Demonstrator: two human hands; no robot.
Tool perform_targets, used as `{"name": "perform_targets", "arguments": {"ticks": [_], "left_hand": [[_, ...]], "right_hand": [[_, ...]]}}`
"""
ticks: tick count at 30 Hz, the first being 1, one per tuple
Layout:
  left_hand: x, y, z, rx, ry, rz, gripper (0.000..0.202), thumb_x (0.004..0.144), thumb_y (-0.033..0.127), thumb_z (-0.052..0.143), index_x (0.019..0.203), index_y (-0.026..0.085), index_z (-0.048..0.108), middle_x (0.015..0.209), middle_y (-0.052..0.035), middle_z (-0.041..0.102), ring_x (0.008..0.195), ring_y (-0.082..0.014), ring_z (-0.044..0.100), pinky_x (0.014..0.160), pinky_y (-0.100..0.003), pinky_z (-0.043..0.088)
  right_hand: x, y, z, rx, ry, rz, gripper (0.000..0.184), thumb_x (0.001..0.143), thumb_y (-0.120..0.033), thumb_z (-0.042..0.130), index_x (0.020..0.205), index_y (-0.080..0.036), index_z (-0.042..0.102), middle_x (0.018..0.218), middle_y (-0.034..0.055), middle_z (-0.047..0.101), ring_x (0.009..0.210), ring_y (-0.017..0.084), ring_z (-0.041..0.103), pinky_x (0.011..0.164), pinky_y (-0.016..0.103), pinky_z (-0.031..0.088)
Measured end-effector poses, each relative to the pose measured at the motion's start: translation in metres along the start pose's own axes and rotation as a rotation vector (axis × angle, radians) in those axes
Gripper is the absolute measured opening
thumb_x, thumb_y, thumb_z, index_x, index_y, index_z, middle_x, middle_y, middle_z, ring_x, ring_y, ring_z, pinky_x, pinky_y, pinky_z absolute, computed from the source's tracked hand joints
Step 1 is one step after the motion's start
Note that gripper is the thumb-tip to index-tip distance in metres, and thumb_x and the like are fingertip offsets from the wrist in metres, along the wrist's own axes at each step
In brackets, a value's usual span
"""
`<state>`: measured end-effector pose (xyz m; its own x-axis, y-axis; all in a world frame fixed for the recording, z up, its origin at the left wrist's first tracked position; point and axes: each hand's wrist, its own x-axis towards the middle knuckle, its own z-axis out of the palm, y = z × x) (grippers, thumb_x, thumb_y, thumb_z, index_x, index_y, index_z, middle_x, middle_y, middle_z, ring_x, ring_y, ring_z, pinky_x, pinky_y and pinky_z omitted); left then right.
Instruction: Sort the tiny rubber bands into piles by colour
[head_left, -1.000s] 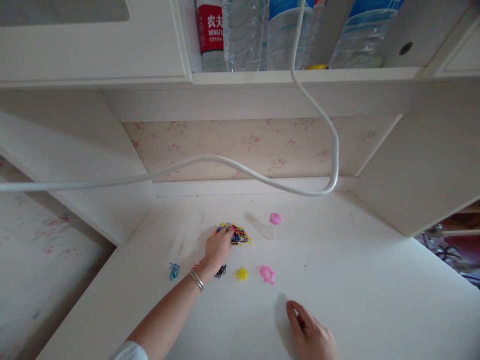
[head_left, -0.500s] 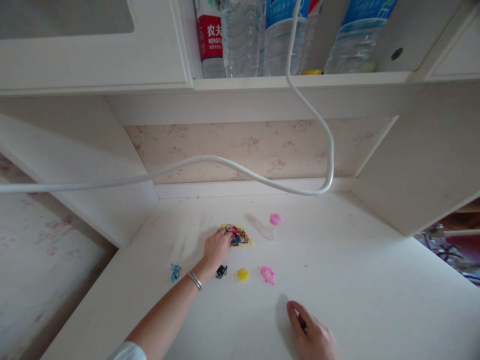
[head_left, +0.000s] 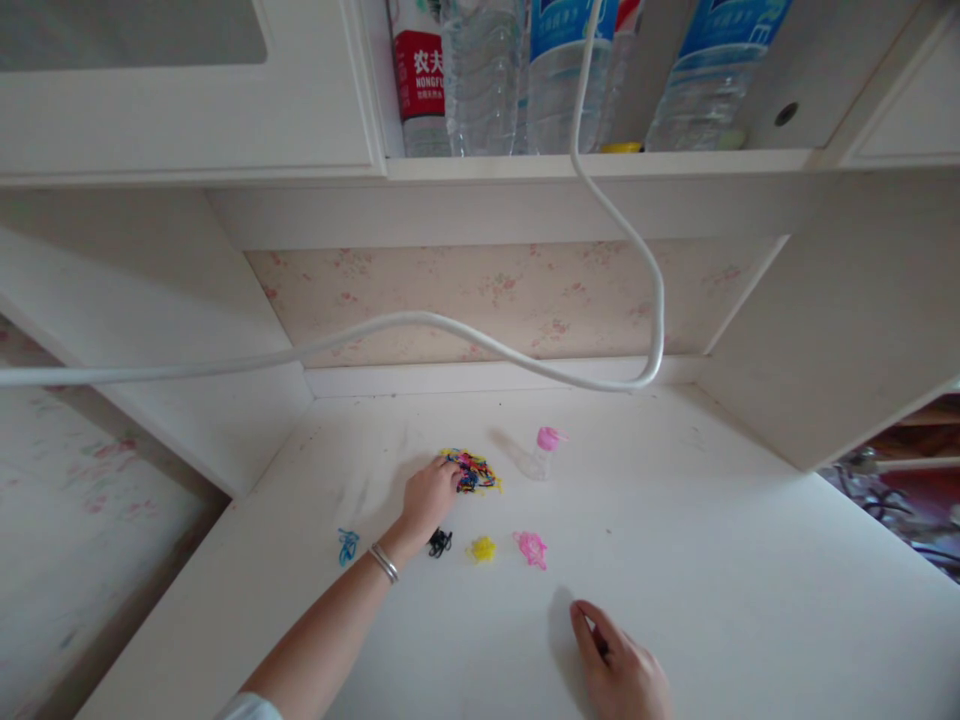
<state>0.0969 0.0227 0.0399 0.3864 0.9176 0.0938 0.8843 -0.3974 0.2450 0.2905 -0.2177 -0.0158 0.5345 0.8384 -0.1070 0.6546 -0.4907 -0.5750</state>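
My left hand (head_left: 431, 495) reaches to the left edge of a mixed pile of small coloured rubber bands (head_left: 474, 474). Its fingers are curled together and touch the bands; what the fingertips pinch is hidden. Partly behind that wrist lies a small heap of black bands (head_left: 440, 543). Blue bands (head_left: 347, 546) are to the left of it, yellow bands (head_left: 482, 548) and pink bands (head_left: 532, 549) to the right. Lower right, my right hand (head_left: 622, 660) rests near the white tabletop (head_left: 720, 600), thumb and forefinger pinched together. I cannot make out anything between them.
A small clear container with a pink lid (head_left: 549, 438) stands right of the mixed pile. A white cable (head_left: 420, 318) hangs across the view above the table. Overhead, a shelf (head_left: 600, 167) holds several plastic bottles (head_left: 484, 85). A side panel (head_left: 825, 310) rises on the right.
My left hand has shifted very slightly at the edge of the pile, its fingers still on the bands. The right hand keeps its pinch in the same place, and the heaps look unchanged.
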Motion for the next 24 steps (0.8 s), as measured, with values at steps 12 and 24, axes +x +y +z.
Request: {"name": "perform_targets", "arguments": {"ticks": [12, 24], "left_hand": [[-0.003, -0.019, -0.002, -0.185, 0.043, -0.030, 0.028, 0.091, 0.030, 0.042, 0.092, 0.023, 0.069, 0.098, -0.0045, 0.068, 0.090, -0.0141, 0.062, 0.079, -0.023, 0.042], [-0.015, -0.027, -0.017, -0.299, 0.108, -0.056, 0.028, 0.088, 0.033, 0.046, 0.094, 0.020, 0.070, 0.091, -0.0046, 0.070, 0.081, -0.0140, 0.062, 0.076, -0.023, 0.043]], "right_hand": [[0.000, -0.002, -0.003, -0.018, -0.028, 0.022, 0.042, 0.083, -0.059, 0.035, 0.096, -0.036, 0.068, 0.084, -0.0033, 0.074, 0.072, 0.015, 0.068, 0.059, 0.020, 0.046], [0.000, -0.004, -0.003, -0.031, -0.009, 0.035, 0.040, 0.081, -0.057, 0.037, 0.093, -0.036, 0.069, 0.078, -0.0035, 0.073, 0.070, 0.015, 0.068, 0.058, 0.019, 0.046]]}}
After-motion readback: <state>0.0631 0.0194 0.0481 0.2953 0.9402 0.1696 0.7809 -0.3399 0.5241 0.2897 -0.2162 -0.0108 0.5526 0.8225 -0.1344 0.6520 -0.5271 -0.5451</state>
